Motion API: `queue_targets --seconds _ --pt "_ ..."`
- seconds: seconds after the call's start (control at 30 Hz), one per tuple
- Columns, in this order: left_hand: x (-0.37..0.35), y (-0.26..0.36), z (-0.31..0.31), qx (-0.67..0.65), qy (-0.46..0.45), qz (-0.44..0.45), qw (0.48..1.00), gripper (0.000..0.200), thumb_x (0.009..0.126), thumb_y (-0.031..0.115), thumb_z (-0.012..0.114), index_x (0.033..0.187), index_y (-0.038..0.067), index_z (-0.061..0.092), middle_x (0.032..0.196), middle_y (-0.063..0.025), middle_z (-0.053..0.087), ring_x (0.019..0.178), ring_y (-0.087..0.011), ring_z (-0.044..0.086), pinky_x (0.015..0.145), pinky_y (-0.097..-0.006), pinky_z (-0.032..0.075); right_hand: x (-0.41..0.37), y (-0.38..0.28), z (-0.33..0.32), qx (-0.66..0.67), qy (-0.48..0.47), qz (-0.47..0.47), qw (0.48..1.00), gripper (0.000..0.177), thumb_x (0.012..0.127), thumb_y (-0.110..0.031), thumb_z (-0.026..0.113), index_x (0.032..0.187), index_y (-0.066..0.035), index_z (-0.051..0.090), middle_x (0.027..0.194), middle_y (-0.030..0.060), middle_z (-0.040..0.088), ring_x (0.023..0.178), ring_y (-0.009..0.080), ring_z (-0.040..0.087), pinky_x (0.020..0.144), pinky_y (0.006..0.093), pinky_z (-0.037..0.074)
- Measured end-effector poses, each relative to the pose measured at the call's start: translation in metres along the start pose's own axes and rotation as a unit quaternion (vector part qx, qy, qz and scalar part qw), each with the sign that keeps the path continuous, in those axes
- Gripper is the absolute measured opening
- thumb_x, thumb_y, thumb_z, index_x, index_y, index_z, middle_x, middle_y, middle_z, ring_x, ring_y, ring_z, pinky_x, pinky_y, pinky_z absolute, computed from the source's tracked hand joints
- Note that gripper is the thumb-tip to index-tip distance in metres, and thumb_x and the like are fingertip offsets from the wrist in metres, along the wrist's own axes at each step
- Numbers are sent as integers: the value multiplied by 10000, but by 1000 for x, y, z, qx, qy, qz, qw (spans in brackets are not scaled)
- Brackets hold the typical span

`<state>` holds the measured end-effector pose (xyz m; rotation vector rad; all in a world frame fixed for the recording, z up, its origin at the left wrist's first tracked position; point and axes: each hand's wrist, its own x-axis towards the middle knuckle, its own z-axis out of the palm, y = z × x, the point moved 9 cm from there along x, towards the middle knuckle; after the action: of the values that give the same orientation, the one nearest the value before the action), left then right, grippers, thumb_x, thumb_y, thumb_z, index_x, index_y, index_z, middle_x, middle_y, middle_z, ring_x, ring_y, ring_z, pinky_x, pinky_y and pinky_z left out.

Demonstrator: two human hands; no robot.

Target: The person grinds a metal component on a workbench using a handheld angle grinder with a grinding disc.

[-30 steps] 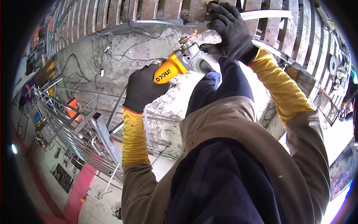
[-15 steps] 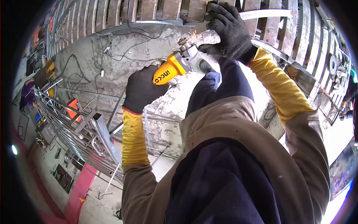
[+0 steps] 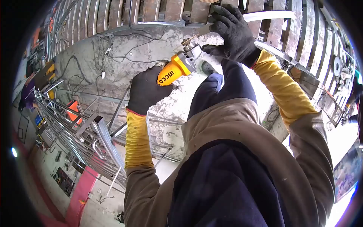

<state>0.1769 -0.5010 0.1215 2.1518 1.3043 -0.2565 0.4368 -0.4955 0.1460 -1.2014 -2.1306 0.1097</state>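
My left hand [image 3: 148, 90], in a black glove, is closed around the yellow body of an angle grinder [image 3: 175, 70]. The grinder's metal head points up and to the right. Its thin disc [image 3: 190, 39] is edge-on, right at the near end of a pale flat metal strip [image 3: 269, 15]. My right hand [image 3: 235, 38], also gloved in black, is closed over that strip, which sticks out on both sides of the glove. The thumb points left toward the grinder head. Part of the strip is hidden under the fingers.
A slatted metal bench [image 3: 151, 10] runs along the top. Black cables [image 3: 124, 56] lie on the stained concrete floor. At lower left stands a stack of metal tubes and frames [image 3: 81, 134]. My shoe [image 3: 208, 68] is just below the grinder head.
Sparks at the disc half a second ago no longer show. The grinder and my left hand have shifted slightly right. My right hand and the strip stay nearly in place.
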Motion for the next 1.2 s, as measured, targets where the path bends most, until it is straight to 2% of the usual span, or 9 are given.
queue_targets --seconds 0.33,0.4,0.53,0.6,0.7,0.97,1.07,1.17,1.2 --pt "0 1 0 7 1 -12 1000 426 711 351 861 983 78 679 862 -173 723 799 -391 722 711 -484 572 4 -3 -3 4 18 -10 1000 484 768 -434 837 980 -35 662 1108 203 695 1228 427 623 1090 574 453" --pt "-3 4 0 12 4 -11 1000 429 714 352 862 992 78 683 860 -175 725 794 -390 723 707 -481 572 -2 3 10 -3 7 21 1000 416 764 -330 851 1023 -92 629 1237 134 676 1386 364 540 1184 558 359" --pt "-30 3 4 -102 56 -56 992 393 732 261 892 962 35 667 752 -125 708 664 -253 716 629 -387 558 -12 16 15 5 -4 48 999 398 749 -241 854 1030 -82 621 1255 142 672 1383 374 540 1175 557 374" --pt "-52 5 -1 -253 60 -132 957 361 754 170 891 983 12 661 753 -97 707 659 -140 697 603 -328 544 -11 16 16 2 -1 42 999 383 757 -244 828 1042 -82 631 1254 151 661 1363 372 541 1160 555 379" --pt "-83 -8 19 -348 155 -169 909 492 770 159 856 1196 -5 673 807 -74 733 665 -132 694 623 -321 565 -6 16 10 38 13 38 998 327 755 -200 781 1007 -67 620 1241 182 646 1337 389 541 1152 554 385" --pt "-123 -11 39 -504 295 -193 788 332 832 91 796 1097 -6 620 835 -26 653 674 -92 588 604 -282 496 -3 -41 -33 65 84 85 991 311 793 -105 795 1081 -70 683 1314 173 648 1343 414 538 1176 582 370" --pt "-123 -12 43 -538 310 -172 765 368 840 80 788 1142 -12 599 873 -30 650 685 -95 588 606 -279 493 -31 -92 6 360 24 319 876 363 919 -180 822 1199 -1 675 1262 181 675 1214 303 659 1038 367 529" --pt "-115 -3 28 -479 349 -118 797 457 791 99 807 1171 -18 581 905 -84 673 715 -143 648 638 -312 537 -71 -144 129 638 -194 391 635 704 970 -394 784 1471 25 521 1421 153 636 1256 242 641 1093 361 493" --pt "-114 8 20 -485 300 -153 807 469 782 103 808 1174 -18 581 910 -103 686 723 -167 671 644 -330 548 -33 -177 101 655 -292 397 573 726 942 -409 812 1471 5 537 1385 139 649 1215 241 651 1063 361 502"
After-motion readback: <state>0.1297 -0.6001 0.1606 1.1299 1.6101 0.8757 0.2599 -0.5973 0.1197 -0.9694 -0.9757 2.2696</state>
